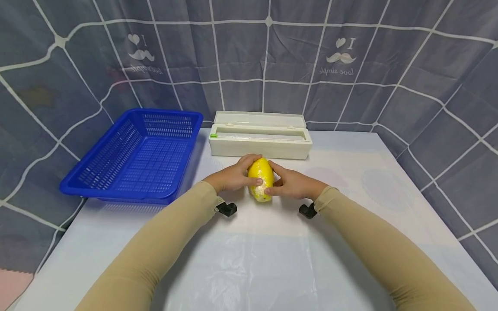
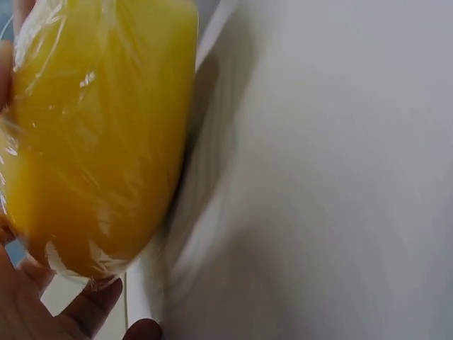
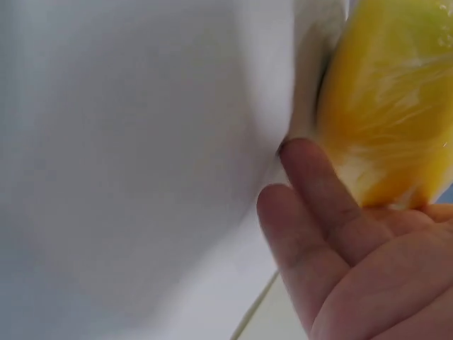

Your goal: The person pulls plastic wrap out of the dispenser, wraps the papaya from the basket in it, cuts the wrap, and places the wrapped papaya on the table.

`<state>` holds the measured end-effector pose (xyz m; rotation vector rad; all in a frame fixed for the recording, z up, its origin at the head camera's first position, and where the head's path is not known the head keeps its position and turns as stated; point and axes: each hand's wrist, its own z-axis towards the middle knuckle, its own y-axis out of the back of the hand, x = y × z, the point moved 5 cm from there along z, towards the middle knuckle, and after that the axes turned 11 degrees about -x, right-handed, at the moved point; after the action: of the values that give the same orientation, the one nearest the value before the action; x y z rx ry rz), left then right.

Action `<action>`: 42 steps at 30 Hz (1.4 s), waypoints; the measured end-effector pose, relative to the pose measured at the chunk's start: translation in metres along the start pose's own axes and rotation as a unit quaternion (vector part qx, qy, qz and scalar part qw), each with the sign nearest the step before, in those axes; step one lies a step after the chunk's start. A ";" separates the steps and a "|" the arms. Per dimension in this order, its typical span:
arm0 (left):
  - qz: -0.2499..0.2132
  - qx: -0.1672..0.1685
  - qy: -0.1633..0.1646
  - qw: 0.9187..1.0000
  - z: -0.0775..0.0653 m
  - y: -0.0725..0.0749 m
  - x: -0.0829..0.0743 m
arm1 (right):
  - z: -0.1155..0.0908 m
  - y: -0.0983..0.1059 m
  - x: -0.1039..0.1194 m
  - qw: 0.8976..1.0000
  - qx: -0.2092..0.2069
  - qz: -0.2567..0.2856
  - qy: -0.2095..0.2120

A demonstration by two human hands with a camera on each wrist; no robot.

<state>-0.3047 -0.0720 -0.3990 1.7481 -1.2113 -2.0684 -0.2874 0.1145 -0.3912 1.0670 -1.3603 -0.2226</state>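
Observation:
A yellow oval fruit [image 1: 261, 169] wrapped in clear plastic film lies on the white table, between both hands. My left hand [image 1: 234, 176] grips its left side, thumb across the near part and fingers toward the far end. On the other side my right hand [image 1: 294, 183] holds it, the thumb near the lower end. Wrinkled, shiny film covers the fruit [image 2: 106, 134] in the left wrist view. In the right wrist view two fingers [image 3: 318, 184] of the right hand extend beside the fruit's end. The fruit's exact kind is unclear.
Just behind the hands stands a long white cling film dispenser box [image 1: 260, 149], lid raised, with a green piece [image 1: 213, 135] at its left end. A blue plastic basket [image 1: 132, 190] sits at the left. Grey checked cloth [image 1: 241, 52] hangs around the white table [image 1: 249, 263].

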 end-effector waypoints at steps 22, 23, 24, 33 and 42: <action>0.016 0.010 -0.019 1.000 0.002 -0.003 -0.004 | 0.001 0.005 -0.001 1.000 -0.020 -0.012 -0.003; 0.015 0.009 -0.018 1.000 0.001 -0.003 -0.005 | 0.001 0.005 -0.002 1.000 -0.018 -0.010 -0.007; 0.014 0.007 -0.017 1.000 0.002 -0.003 -0.006 | 0.001 0.006 -0.002 1.000 -0.017 -0.009 -0.010; 0.016 0.003 -0.018 1.000 0.002 -0.004 -0.006 | 0.002 0.005 -0.002 0.999 -0.029 0.003 -0.015; 0.005 0.007 -0.013 1.000 0.003 -0.003 -0.008 | -0.001 0.011 -0.004 1.000 0.009 0.000 0.010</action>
<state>-0.3036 -0.0643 -0.3948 1.7245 -1.2418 -2.0877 -0.2921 0.1236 -0.3861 1.0817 -1.3468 -0.1987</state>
